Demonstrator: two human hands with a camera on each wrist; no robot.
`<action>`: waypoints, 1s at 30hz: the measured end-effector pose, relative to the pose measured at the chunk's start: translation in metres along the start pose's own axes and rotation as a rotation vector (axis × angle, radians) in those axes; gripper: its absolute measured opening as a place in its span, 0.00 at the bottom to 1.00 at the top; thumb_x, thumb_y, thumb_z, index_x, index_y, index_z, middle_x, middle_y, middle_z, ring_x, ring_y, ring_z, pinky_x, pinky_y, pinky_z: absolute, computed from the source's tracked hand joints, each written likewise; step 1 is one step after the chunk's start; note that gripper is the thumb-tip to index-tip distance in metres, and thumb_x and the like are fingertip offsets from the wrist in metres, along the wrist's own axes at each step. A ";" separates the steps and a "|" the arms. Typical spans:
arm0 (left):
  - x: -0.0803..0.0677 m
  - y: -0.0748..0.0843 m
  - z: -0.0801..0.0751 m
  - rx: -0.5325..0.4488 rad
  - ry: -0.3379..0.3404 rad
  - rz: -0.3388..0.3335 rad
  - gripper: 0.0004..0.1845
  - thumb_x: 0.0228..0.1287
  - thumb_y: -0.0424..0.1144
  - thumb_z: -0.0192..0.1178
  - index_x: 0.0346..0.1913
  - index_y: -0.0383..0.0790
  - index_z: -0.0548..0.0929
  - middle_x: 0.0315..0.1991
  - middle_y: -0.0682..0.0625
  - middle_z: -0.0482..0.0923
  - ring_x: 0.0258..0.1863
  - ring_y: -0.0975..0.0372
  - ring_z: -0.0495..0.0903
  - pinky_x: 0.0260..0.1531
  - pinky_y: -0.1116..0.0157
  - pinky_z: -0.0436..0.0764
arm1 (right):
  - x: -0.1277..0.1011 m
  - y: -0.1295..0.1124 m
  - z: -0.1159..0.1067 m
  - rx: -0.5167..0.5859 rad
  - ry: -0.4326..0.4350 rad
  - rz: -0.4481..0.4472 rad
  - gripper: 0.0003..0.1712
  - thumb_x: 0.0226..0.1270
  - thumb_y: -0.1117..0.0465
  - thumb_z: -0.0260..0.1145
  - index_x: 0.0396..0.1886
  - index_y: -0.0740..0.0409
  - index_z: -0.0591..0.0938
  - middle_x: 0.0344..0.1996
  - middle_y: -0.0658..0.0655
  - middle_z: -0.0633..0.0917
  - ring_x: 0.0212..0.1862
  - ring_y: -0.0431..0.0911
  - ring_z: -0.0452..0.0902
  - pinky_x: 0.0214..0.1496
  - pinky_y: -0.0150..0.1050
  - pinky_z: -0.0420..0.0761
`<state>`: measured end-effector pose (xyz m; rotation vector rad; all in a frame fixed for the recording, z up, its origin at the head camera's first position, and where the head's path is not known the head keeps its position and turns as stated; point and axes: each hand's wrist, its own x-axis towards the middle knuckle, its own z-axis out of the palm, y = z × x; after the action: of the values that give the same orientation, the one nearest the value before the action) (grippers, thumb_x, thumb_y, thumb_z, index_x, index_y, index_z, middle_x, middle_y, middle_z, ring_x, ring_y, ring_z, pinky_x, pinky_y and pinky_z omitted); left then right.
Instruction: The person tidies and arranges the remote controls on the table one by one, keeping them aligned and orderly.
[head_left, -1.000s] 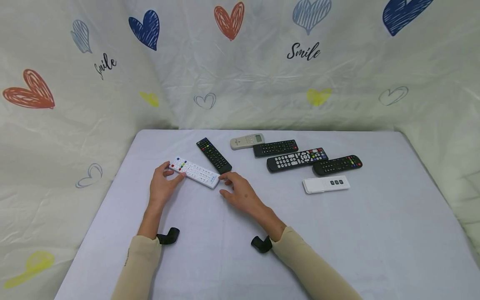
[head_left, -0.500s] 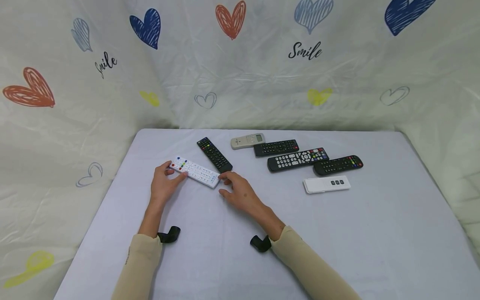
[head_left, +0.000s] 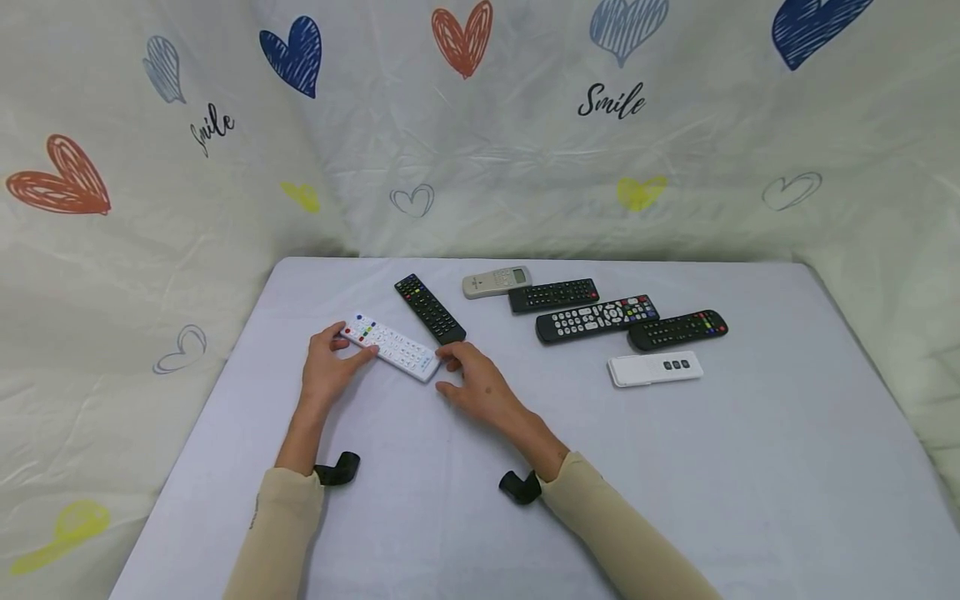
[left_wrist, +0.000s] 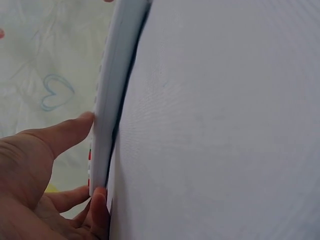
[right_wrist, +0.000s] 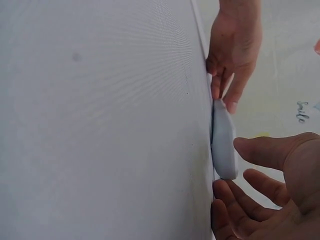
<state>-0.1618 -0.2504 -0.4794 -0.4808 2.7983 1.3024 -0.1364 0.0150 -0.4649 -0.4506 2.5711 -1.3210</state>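
A white remote (head_left: 390, 346) with coloured buttons lies slantwise on the pale table (head_left: 450, 517). My left hand (head_left: 326, 371) pinches its far-left end, thumb on top and a finger under the edge, as the left wrist view shows on the remote (left_wrist: 107, 100) and the hand (left_wrist: 35, 165). My right hand (head_left: 474, 385) rests on the table at the remote's near-right end with its fingers loosely spread, fingertips at that end. The right wrist view shows the remote (right_wrist: 224, 145) edge-on, my right hand (right_wrist: 280, 175) cupped beside it, and my left hand (right_wrist: 235, 50) beyond.
A black remote (head_left: 430, 310) lies just behind the white one. Further right are a beige remote (head_left: 496, 282), three black remotes (head_left: 553, 295) (head_left: 596, 318) (head_left: 677, 329) and a small white remote (head_left: 654, 368). A heart-printed curtain (head_left: 525, 167) backs the table.
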 end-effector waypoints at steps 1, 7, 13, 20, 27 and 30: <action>0.000 0.000 0.000 0.002 -0.003 -0.001 0.47 0.66 0.49 0.71 0.81 0.35 0.61 0.68 0.33 0.68 0.67 0.45 0.71 0.65 0.49 0.71 | 0.000 0.000 0.000 0.003 -0.003 0.004 0.30 0.66 0.65 0.75 0.67 0.58 0.77 0.60 0.57 0.82 0.59 0.48 0.80 0.63 0.44 0.82; -0.001 0.001 0.000 0.002 -0.016 -0.013 0.47 0.66 0.48 0.71 0.81 0.36 0.60 0.70 0.33 0.67 0.68 0.44 0.70 0.66 0.48 0.71 | 0.003 -0.002 0.003 0.018 -0.014 0.003 0.32 0.66 0.65 0.75 0.68 0.57 0.76 0.58 0.57 0.84 0.57 0.48 0.81 0.61 0.44 0.82; 0.000 -0.001 0.002 -0.004 -0.024 -0.019 0.47 0.65 0.48 0.72 0.81 0.39 0.60 0.70 0.34 0.67 0.69 0.45 0.69 0.69 0.48 0.69 | 0.006 -0.003 0.008 -0.007 -0.004 0.005 0.34 0.63 0.64 0.77 0.69 0.57 0.76 0.57 0.56 0.83 0.53 0.46 0.79 0.57 0.41 0.81; 0.000 -0.001 0.002 -0.015 -0.016 -0.009 0.47 0.64 0.48 0.73 0.80 0.37 0.61 0.70 0.34 0.68 0.68 0.45 0.69 0.69 0.49 0.68 | 0.008 -0.005 0.009 -0.037 0.003 0.001 0.35 0.61 0.65 0.79 0.68 0.58 0.77 0.53 0.55 0.83 0.50 0.45 0.78 0.52 0.38 0.80; -0.003 0.000 0.000 -0.026 -0.040 -0.003 0.48 0.63 0.46 0.74 0.80 0.37 0.62 0.70 0.35 0.68 0.69 0.46 0.67 0.71 0.48 0.66 | 0.011 -0.003 0.011 -0.065 -0.032 0.027 0.35 0.60 0.64 0.80 0.67 0.57 0.79 0.50 0.54 0.81 0.47 0.42 0.77 0.48 0.34 0.80; -0.004 0.001 -0.002 -0.024 -0.059 -0.005 0.48 0.63 0.47 0.74 0.80 0.37 0.61 0.70 0.34 0.68 0.69 0.46 0.67 0.71 0.48 0.67 | 0.012 -0.004 0.012 -0.073 -0.043 0.043 0.36 0.59 0.63 0.81 0.67 0.56 0.79 0.48 0.53 0.81 0.46 0.42 0.77 0.47 0.34 0.80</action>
<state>-0.1579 -0.2501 -0.4765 -0.4427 2.7353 1.3274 -0.1426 -0.0006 -0.4690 -0.4298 2.5852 -1.1934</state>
